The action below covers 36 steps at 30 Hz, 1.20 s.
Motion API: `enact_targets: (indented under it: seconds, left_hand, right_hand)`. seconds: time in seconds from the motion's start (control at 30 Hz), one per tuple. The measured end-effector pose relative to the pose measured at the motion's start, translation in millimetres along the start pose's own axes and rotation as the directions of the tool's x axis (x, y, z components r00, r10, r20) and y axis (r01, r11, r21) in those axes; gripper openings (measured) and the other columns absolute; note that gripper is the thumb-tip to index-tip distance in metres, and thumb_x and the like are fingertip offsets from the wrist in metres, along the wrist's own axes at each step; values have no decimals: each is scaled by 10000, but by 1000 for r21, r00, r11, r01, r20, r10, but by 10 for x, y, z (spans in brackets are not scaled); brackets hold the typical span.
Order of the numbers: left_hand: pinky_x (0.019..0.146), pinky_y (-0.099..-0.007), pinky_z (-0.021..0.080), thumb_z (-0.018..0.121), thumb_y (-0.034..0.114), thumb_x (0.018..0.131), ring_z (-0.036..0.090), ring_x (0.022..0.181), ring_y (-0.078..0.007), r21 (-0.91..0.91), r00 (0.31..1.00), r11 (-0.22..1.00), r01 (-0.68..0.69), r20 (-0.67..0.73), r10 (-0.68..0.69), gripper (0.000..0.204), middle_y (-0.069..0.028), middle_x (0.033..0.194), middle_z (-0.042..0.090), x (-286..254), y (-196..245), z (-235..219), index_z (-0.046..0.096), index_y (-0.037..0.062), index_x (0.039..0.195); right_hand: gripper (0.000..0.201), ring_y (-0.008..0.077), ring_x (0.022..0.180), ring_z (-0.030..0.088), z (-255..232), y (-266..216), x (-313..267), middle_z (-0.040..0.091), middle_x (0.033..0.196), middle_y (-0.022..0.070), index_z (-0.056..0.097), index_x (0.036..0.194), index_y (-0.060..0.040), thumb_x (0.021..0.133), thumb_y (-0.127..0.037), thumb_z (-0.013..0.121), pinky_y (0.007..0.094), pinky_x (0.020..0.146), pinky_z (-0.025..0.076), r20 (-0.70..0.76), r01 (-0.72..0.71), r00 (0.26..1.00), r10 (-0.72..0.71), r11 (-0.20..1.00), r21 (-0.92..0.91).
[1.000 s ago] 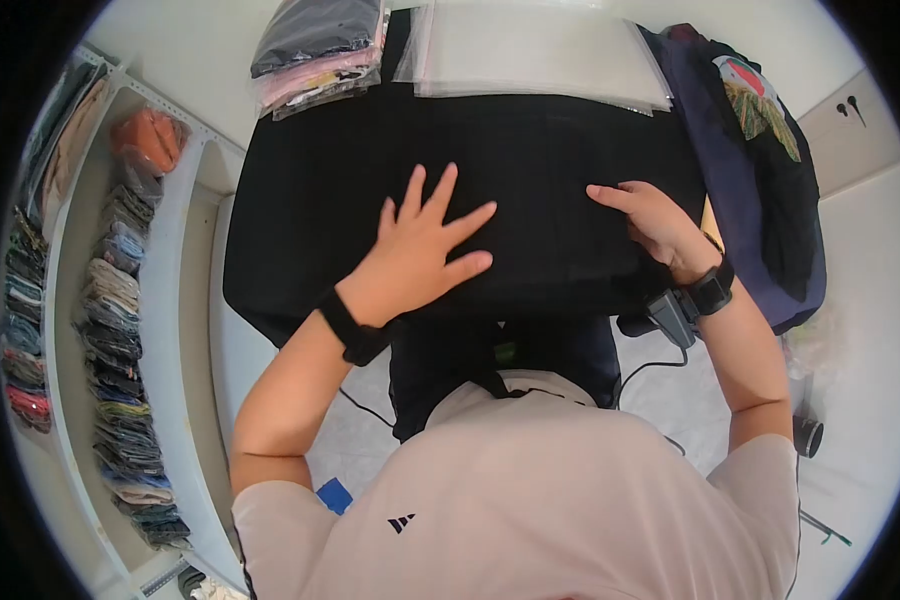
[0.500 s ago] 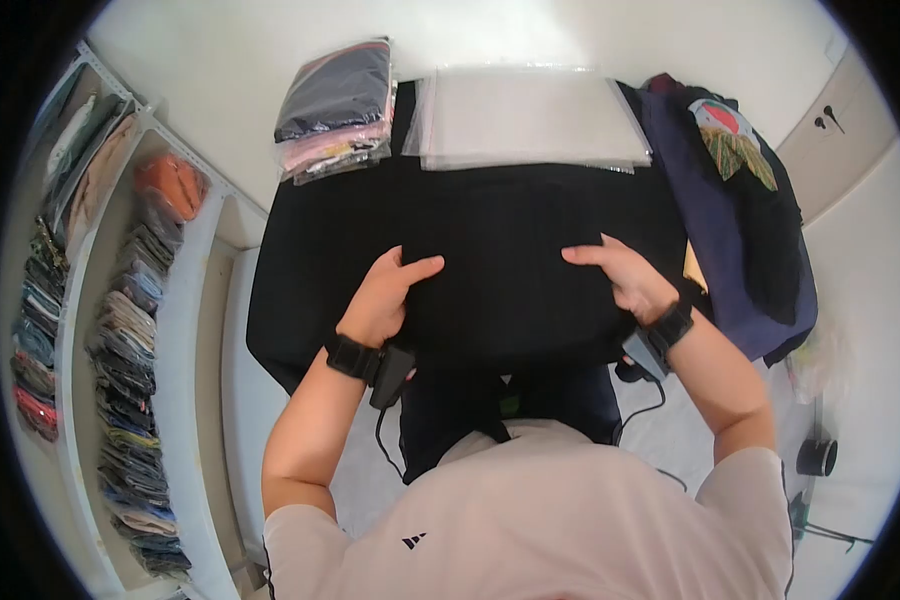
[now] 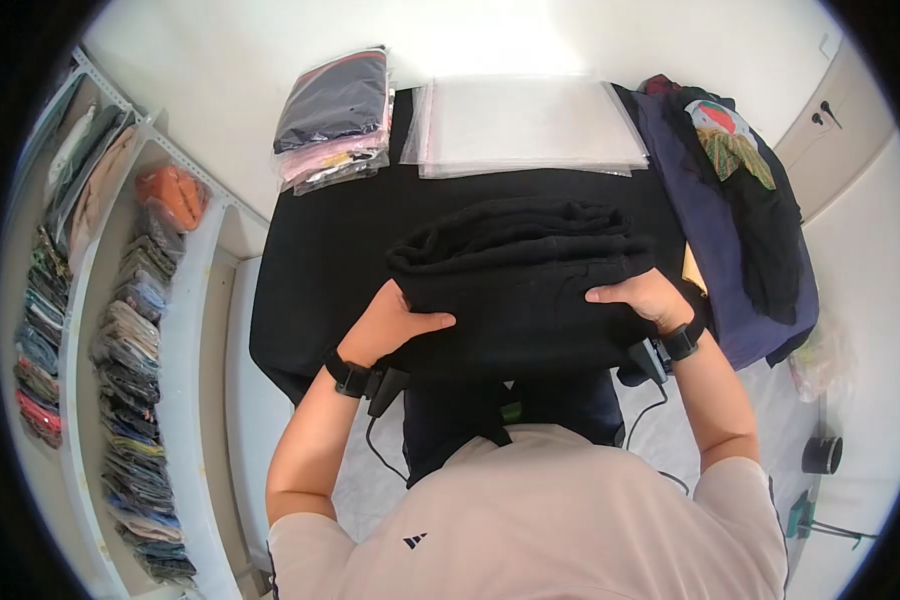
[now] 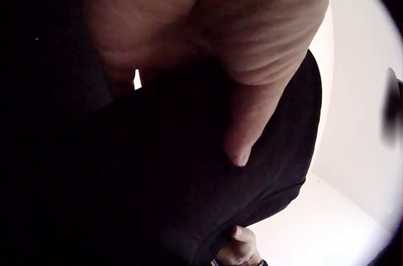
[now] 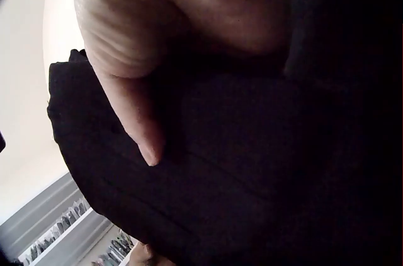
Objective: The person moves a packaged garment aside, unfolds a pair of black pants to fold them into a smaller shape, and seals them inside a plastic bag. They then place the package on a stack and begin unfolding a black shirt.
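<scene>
Lying at the table's near edge, the folded black garment (image 3: pixel 522 275) is gripped at both ends: left hand (image 3: pixel 390 325) and right hand (image 3: pixel 650 298), thumbs on top. Clear bags (image 3: pixel 525 125) line the far edge.

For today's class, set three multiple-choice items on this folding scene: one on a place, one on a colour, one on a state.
1. Where does the stack of clear plastic bags lie?
A. at the table's far edge
B. on the shelf
C. on the floor

2. What colour is the folded garment?
A. white
B. black
C. orange

3. How does the garment stand with the hands?
A. lying untouched
B. gripped by one hand only
C. gripped at both sides

Answers: 1 A, the bags lie beyond the garment on the black table. 2 B, it is black all over. 3 C, the left hand and right hand each hold a side.
</scene>
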<state>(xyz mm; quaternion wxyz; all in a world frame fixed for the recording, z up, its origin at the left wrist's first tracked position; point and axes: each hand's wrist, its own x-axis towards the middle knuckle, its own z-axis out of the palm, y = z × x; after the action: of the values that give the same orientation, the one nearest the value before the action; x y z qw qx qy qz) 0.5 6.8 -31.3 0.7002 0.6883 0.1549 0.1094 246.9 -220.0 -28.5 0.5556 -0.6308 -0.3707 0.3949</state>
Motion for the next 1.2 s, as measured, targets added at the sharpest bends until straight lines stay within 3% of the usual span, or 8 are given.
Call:
enact_targets:
  seconds: [0.23,0.27,0.47,0.6,0.8,0.93,1.07,1.2]
  left_hand:
    - [898,-316,452,710,86,773,577,995,-180,145,999,989,34,-33,-30,516,-84,1155,589,-3,267,44,478,-1,1226]
    - [848,-289,473,684,98,799,587,955,-161,-44,998,999,1,-70,-4,440,-80,1083,604,-13,329,111,496,-15,1181]
    - [685,-249,520,643,175,851,616,850,-146,-306,939,902,304,-63,-338,356,-90,991,593,79,-66,97,477,-19,1098]
    - [651,-263,532,651,205,848,618,811,-139,-392,924,859,328,-56,-378,413,-88,981,580,-2,-129,164,437,-13,1126]
    - [716,-279,540,668,155,822,622,841,-169,-144,921,926,349,-130,-367,437,-108,1007,578,-16,-75,203,428,-25,1140]
    - [710,-275,537,662,105,808,624,850,-182,-238,932,932,275,-172,-319,433,-120,1016,582,-23,-124,294,428,-23,1150]
    - [702,-285,535,644,74,805,618,882,-189,-391,917,893,222,-229,-328,400,-118,1030,584,1,-218,363,440,-11,1138]
    - [727,-300,528,632,78,815,612,897,-189,-518,890,835,187,-270,-367,393,-94,1028,587,-108,-90,745,435,7,1147]
  right_hand:
    - [521,186,994,573,35,-288,-24,621,1081,94,544,1177,24,690,-12,725,311,917,423,8,-21,1000,20,967,253]
    - [456,197,923,614,51,-372,-28,625,1053,115,549,1145,50,724,-43,697,313,859,472,25,-48,999,43,954,297]
    - [322,228,802,655,7,-235,8,649,974,150,593,1039,35,771,-118,685,317,728,545,145,-605,751,645,584,541]
    - [289,245,812,655,-7,80,-41,654,969,151,599,1030,37,791,-113,663,365,740,550,73,-477,844,532,680,557]
    - [291,260,887,643,-76,225,-99,648,1004,151,594,1045,36,803,-115,652,394,809,530,229,-514,821,524,501,697]
    - [579,276,1000,614,1,102,-312,603,1138,168,495,1201,58,896,-434,516,412,873,496,205,-411,874,441,443,797]
    - [796,257,1256,416,318,435,-594,430,1374,94,408,1328,-45,817,-652,471,405,1055,323,106,-91,994,-40,289,953]
    - [592,206,1280,373,810,613,-604,429,1374,30,454,1293,-111,839,-461,603,378,1049,310,-85,122,991,-102,458,881]
